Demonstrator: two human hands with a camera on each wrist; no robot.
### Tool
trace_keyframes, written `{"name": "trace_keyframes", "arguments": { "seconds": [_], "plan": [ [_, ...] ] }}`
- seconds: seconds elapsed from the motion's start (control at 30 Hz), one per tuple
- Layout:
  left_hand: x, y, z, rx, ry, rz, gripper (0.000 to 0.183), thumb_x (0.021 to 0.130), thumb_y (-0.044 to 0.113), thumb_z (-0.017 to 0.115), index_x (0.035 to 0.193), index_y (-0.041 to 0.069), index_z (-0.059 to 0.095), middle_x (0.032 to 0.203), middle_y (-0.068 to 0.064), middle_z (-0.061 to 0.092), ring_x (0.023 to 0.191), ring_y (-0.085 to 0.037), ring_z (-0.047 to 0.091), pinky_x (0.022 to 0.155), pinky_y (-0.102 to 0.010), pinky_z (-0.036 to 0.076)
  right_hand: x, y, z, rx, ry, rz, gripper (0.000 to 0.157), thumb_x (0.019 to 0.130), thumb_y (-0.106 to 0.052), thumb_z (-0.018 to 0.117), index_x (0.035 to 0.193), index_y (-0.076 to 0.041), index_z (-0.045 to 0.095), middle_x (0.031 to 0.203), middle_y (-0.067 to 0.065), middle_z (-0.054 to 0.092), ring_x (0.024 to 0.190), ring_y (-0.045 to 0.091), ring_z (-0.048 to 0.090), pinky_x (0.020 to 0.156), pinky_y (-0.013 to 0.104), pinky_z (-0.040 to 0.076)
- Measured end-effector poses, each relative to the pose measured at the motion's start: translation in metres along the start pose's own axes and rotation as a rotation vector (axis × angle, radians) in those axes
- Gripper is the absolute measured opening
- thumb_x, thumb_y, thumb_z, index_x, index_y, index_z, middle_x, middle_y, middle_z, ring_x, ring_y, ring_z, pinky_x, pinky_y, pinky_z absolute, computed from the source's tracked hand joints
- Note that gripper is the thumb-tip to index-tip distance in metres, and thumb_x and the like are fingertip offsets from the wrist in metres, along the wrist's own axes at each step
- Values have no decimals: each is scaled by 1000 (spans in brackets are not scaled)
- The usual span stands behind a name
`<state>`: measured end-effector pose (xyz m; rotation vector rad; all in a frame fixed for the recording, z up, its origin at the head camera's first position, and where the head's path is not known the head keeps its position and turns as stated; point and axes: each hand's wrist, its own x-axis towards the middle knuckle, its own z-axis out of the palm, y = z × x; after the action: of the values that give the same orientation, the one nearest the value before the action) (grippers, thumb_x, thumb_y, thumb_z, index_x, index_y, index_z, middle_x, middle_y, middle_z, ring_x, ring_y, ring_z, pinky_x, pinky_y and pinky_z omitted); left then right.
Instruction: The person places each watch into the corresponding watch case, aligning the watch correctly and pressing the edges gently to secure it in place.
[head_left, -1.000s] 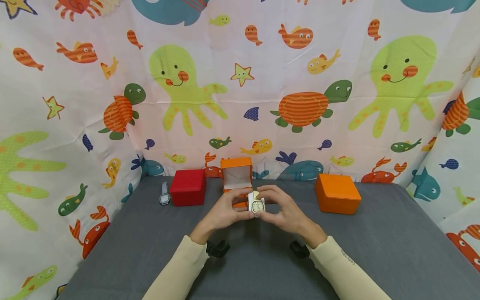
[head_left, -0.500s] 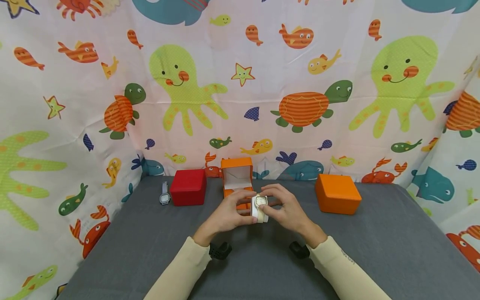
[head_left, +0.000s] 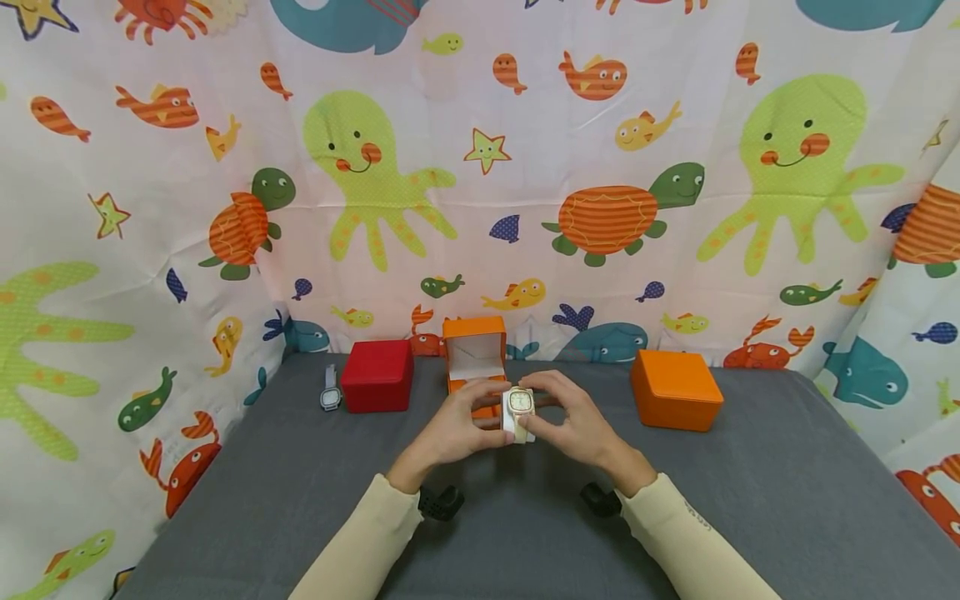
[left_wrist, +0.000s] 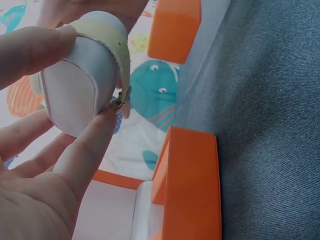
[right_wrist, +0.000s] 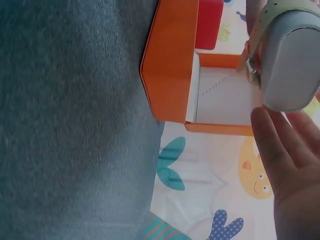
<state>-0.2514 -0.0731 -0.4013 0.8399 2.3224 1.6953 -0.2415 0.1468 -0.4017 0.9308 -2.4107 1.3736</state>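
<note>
A white watch cushion with a cream-strapped watch around it is held up between both hands, in front of the opened orange box. My left hand grips the cushion's left end, thumb near the strap and fingers beneath, as the left wrist view shows. From the other side, my right hand holds the watch and cushion, its thumb on the strap below the gold-rimmed dial. The strap's buckle hangs at the cushion's underside in the right wrist view. White lining shows inside the box.
A red box sits left of the opened box, with a second watch lying beside it. Farther right stands a closed orange box. Grey cloth covers the table, and a printed curtain rises behind.
The watch and cushion have shifted slightly right and tipped, first hiding part of the dial under the right thumb. Now the thumb sits lower, and the dial shows whole.
</note>
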Motion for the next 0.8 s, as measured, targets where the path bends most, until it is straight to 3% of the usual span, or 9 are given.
{"name": "trace_keyframes", "arguments": {
  "seconds": [0.2, 0.5, 0.8],
  "plan": [
    [0, 0, -4, -55, 36, 11, 65, 78, 1, 77, 136, 7, 50, 134, -8, 48, 118, -32, 51, 93, -52, 46, 0, 14, -1, 26, -107, 34, 65, 81, -24, 76, 137, -27, 44, 130, -6, 49, 114, 13, 54, 98, 44, 45],
    [5, -1, -2, -15, 0, -12, 68, 79, -2, 75, 139, -1, 44, 136, -15, 44, 125, -37, 45, 95, -53, 44, -2, 19, -3, 30, -139, 44, 67, 81, -22, 77, 139, -24, 43, 131, -4, 49, 117, 16, 55, 99, 43, 44],
    [0, -6, -11, 145, 9, 10, 69, 77, 7, 80, 138, 6, 47, 134, -5, 48, 122, -25, 48, 95, -43, 47, 7, 25, 9, 79, -163, 34, 69, 79, -11, 77, 139, -12, 43, 132, 5, 49, 118, 24, 55, 98, 48, 44]
  ]
}}
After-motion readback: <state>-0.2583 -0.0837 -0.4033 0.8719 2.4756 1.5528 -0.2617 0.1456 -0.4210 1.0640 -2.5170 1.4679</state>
